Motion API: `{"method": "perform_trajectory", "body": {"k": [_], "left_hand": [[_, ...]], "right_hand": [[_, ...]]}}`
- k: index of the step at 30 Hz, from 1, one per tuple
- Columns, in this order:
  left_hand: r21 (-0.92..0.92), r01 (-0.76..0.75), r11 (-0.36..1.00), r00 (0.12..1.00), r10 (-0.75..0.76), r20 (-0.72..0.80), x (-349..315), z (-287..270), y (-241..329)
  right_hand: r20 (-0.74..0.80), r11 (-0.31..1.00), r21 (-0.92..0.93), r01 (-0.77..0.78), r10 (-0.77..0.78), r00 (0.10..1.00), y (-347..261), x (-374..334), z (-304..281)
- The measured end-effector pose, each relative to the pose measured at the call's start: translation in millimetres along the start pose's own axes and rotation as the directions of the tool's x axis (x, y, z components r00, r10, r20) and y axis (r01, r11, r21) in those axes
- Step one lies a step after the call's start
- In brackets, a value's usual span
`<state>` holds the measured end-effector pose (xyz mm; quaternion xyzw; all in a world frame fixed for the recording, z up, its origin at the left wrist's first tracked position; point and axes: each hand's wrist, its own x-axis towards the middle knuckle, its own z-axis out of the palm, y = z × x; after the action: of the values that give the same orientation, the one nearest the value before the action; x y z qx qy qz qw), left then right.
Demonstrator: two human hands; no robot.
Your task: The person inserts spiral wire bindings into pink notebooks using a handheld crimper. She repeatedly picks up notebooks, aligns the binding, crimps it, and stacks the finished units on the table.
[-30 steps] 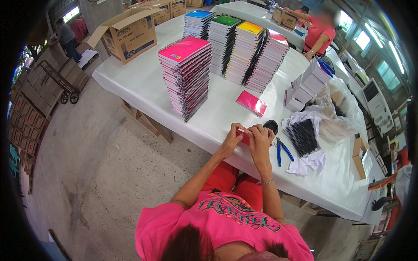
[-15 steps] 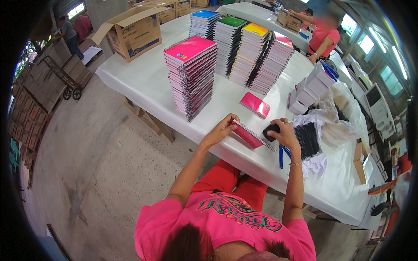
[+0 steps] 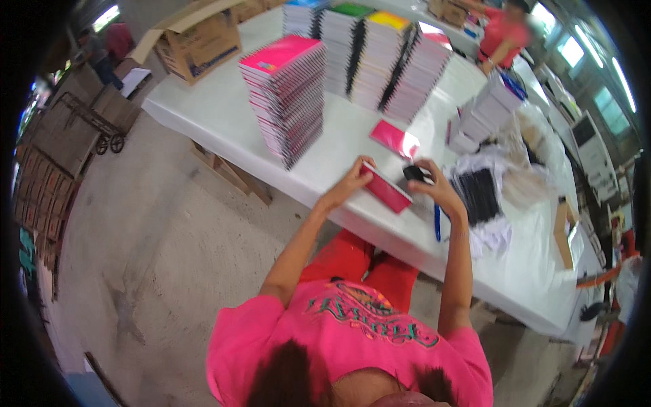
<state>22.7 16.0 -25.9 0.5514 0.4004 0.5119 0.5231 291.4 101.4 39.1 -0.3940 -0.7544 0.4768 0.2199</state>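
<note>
My left hand is closed on the upper left end of a small pink notebook, which is tilted on edge above the table's front side. Just right of it, the fingers of my right hand curl around a small black object whose kind I cannot make out. Its edge comes close to the notebook's top side; whether they touch is unclear. Another pink notebook lies flat beyond my hands. A blue-handled tool rests below my right hand, beside a bundle of black coils.
A tall stack of pink spiral notebooks stands at left, with blue, green and yellow-topped stacks behind. White blocks of paper and crumpled plastic lie at right. An open carton sits far left; a co-worker stands beyond.
The view has shifted, so the stacks sit higher in the picture. The held notebook is turned and its wire coil no longer shows clearly. My right hand still holds the black object.
</note>
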Motion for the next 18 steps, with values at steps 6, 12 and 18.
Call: {"method": "perform_trajectory", "body": {"k": [6, 12, 18], "left_hand": [[-0.016, -0.044, 0.999, 0.999, 0.043, -0.013, -3.2, 3.2, -1.2], [-0.037, -0.035, 0.999, 0.999, 0.035, 0.002, -3.8, 4.8, 8.6], [-0.05, -0.051, 0.997, 0.998, 0.053, 0.023, -4.3, 3.0, 1.3]], "right_hand": [[0.26, 0.622, 0.782, -0.03, -0.283, 0.923, 1.2, 8.6, 14.1], [0.254, 0.983, 0.183, 0.01, -0.057, 0.966, -28.6, 16.5, 17.4], [0.096, 0.998, 0.056, -0.017, 0.012, 0.995, -38.1, 16.1, 29.7]]}}
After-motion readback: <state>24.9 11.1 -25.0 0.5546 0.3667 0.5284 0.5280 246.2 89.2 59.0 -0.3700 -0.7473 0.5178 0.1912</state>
